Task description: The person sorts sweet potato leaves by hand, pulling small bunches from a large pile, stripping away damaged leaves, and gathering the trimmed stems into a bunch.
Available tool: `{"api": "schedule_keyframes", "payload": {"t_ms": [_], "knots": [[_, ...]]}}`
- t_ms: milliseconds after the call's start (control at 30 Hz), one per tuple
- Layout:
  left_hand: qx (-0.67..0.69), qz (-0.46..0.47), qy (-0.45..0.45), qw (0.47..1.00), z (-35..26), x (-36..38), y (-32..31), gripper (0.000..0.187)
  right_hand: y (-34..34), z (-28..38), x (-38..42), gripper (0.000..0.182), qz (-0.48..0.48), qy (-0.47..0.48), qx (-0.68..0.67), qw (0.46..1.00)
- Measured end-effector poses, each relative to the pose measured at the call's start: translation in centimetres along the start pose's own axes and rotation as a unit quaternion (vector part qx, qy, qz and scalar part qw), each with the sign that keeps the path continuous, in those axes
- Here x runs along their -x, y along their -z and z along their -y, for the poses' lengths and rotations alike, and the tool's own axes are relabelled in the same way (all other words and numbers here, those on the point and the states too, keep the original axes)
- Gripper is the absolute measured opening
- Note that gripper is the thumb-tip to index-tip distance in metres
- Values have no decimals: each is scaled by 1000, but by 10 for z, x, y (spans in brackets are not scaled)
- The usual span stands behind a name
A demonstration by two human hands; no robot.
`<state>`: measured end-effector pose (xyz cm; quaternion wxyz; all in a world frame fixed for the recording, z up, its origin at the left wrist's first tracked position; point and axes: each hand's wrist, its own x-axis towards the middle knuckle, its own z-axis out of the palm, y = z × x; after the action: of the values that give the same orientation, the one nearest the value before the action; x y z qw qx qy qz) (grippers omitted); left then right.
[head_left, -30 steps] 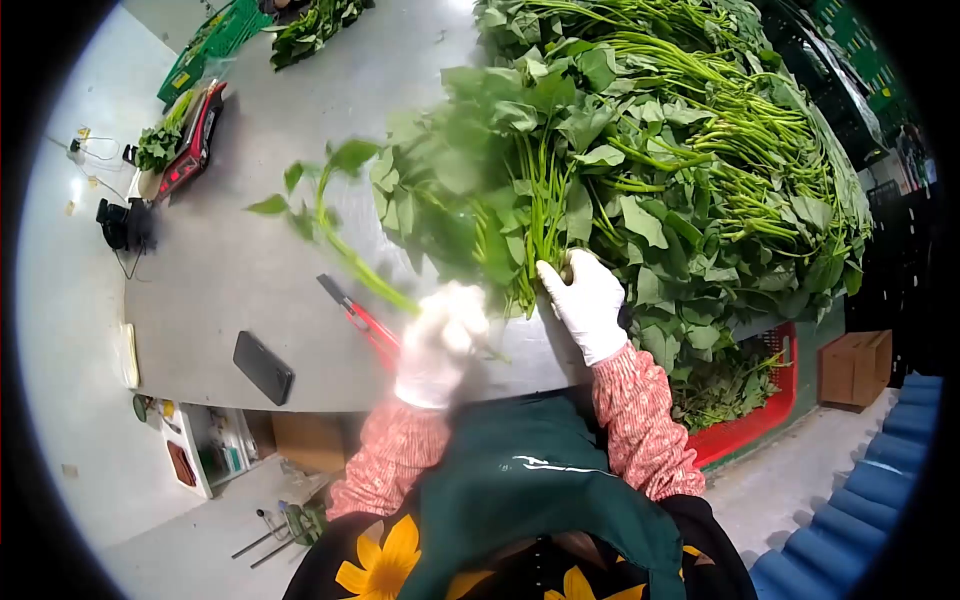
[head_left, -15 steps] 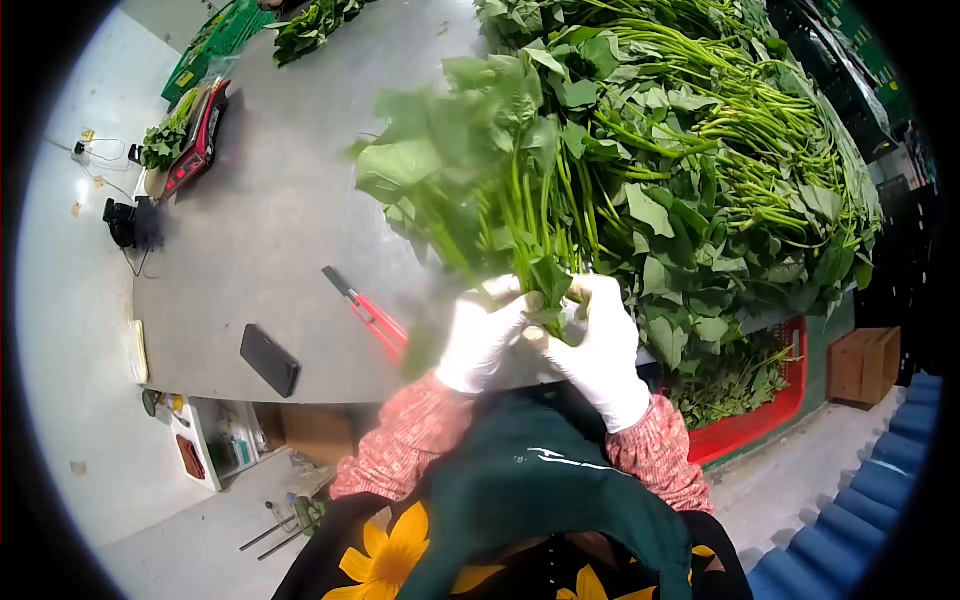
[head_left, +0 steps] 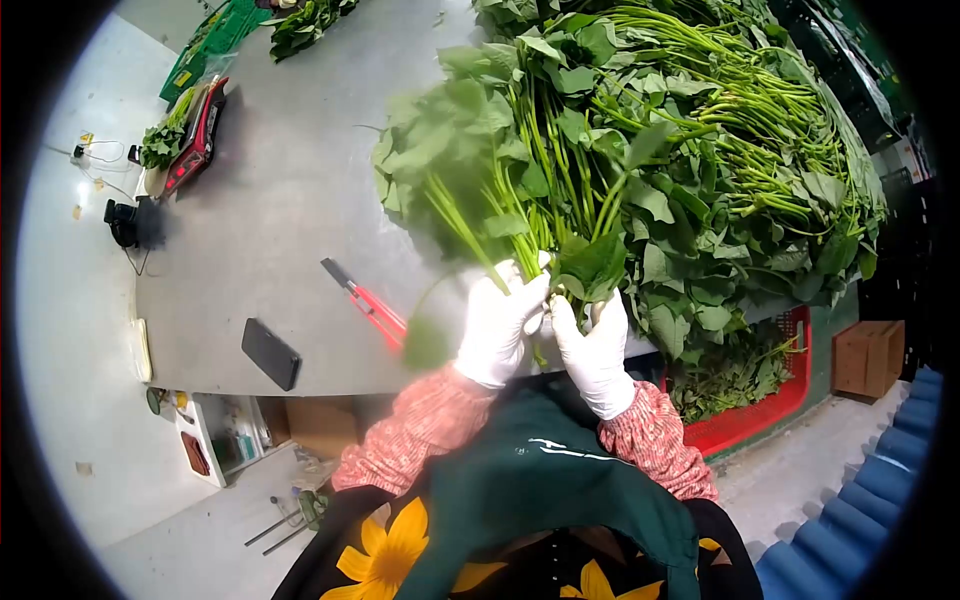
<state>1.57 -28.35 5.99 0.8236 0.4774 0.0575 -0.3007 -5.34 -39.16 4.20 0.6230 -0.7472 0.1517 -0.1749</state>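
My left hand (head_left: 498, 325), in a white glove, is closed round the lower stems of a bunch of leafy greens (head_left: 515, 215). The bunch has long green stalks and broad leaves, which look like sweet potato greens, and its left side is blurred. Close beside it, my gloved right hand (head_left: 597, 358) pinches the stem of a leafy sprig (head_left: 592, 268) at the bunch's lower end. The fingertips of both hands nearly meet. Behind them a big heap of the same greens (head_left: 740, 140) covers the right of the metal table (head_left: 300, 200).
Left of my hands lie a red-handled knife (head_left: 368, 305) and a black phone (head_left: 270, 354). A red scale (head_left: 200, 135) holding greens stands at the far left, near a green crate (head_left: 205, 50). Below the table's right edge is a red basket (head_left: 795, 400) of trimmings, beside a cardboard box (head_left: 868, 360).
My left hand has shifted slightly right and turned, fanning some stalks out to the left. My right hand has moved a little lower, and the sprig's leaf now stands clear above its fingers.
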Motion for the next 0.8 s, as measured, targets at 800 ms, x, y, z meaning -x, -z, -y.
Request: {"api": "schedule_keyframes", "payload": {"t_ms": [800], "knots": [[195, -40, -9, 980, -39, -25, 50, 20, 78, 39, 17, 20, -317, 121, -69, 938]]}}
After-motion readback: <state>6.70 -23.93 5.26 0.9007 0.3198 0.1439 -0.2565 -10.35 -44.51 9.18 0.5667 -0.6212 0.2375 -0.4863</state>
